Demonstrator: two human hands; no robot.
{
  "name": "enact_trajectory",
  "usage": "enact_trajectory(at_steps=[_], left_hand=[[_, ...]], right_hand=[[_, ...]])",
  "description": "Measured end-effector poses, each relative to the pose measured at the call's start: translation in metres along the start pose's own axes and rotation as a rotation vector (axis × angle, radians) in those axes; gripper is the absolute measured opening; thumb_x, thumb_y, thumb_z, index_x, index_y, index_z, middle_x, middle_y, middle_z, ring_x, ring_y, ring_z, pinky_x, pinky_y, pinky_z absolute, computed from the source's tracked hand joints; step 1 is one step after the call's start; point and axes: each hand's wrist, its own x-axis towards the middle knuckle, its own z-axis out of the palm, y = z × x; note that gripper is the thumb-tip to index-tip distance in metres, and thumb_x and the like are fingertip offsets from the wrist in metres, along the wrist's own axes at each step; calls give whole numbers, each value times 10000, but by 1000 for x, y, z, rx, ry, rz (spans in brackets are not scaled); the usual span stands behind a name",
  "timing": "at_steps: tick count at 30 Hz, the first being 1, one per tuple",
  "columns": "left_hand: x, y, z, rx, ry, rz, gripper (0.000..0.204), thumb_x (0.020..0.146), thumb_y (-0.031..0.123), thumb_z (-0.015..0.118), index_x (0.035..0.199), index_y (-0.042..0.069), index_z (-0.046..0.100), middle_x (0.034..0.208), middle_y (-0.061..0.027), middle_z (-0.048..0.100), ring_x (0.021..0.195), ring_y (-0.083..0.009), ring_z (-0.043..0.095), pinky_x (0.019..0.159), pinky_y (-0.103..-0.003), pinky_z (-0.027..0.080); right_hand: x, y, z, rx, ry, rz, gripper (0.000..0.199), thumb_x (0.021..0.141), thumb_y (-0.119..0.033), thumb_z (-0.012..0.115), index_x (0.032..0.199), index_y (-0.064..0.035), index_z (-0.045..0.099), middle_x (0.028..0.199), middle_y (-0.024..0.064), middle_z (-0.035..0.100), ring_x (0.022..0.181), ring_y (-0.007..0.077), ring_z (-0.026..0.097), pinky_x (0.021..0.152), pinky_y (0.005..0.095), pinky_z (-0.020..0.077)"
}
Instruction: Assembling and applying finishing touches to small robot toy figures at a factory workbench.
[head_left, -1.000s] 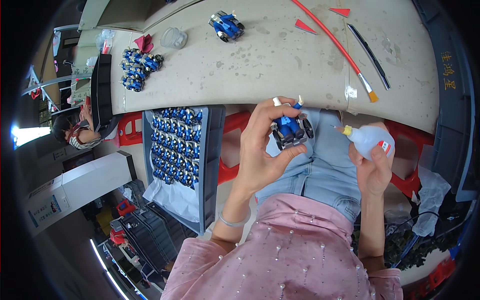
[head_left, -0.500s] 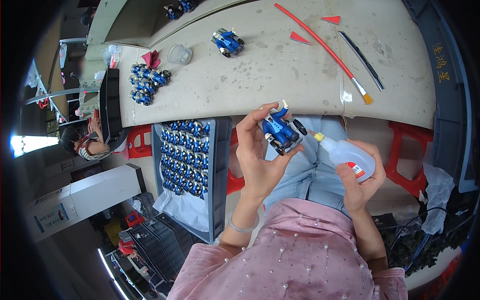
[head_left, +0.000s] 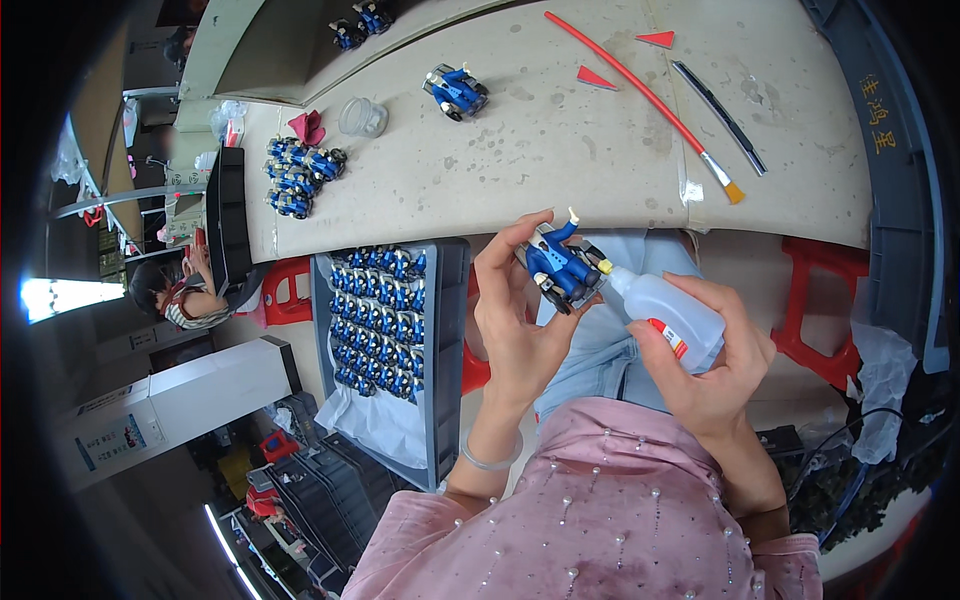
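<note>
Over my lap, my left hand (head_left: 520, 325) is closed round a small blue-suited figurine (head_left: 562, 262) with black wheels and one raised arm. My right hand (head_left: 715, 370) grips a translucent white squeeze bottle (head_left: 672, 312) that has a yellow collar and a red-and-white label. The bottle's tip points left at the figurine's right-hand wheel. Whether it touches there I cannot tell. Another figurine (head_left: 456, 92) of the same kind stands by itself on the table beyond my hands.
On the table (head_left: 560, 170) lie a red-handled brush (head_left: 640, 85), a dark pen-like tool (head_left: 718, 118), red triangular pieces (head_left: 597, 78), a clear cup (head_left: 362, 117) and clustered figurines (head_left: 296, 175). A grey crate (head_left: 447, 350) at my left holds rows of figurines. A co-worker (head_left: 185, 290) sits far left.
My right hand has brought the squeeze bottle left, closer to the figurine, and its tip now sits at the wheel. My left hand keeps the figurine in nearly the same place.
</note>
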Motion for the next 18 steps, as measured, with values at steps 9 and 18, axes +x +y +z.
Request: enact_trajectory(at_steps=[9,18], left_hand=[[0,1,0,4,-15,-23,826,590,-195,739,1281,36,350,1310,-169,450,1121,-252,562,906,-322,539],[2,2,0,14,-27,-24,824,592,-190,739,1283,38,352,1309,-165,451,1117,-225,556,909,-308,536]], right_hand=[[11,-6,-3,4,-72,94,344,652,-76,805,925,41,632,784,139,671,685,213,684,589,277,518],[13,-5,-2,8,-73,85,332,662,-84,804,919,30,629,777,134,670,686,206,686,585,269,518]])
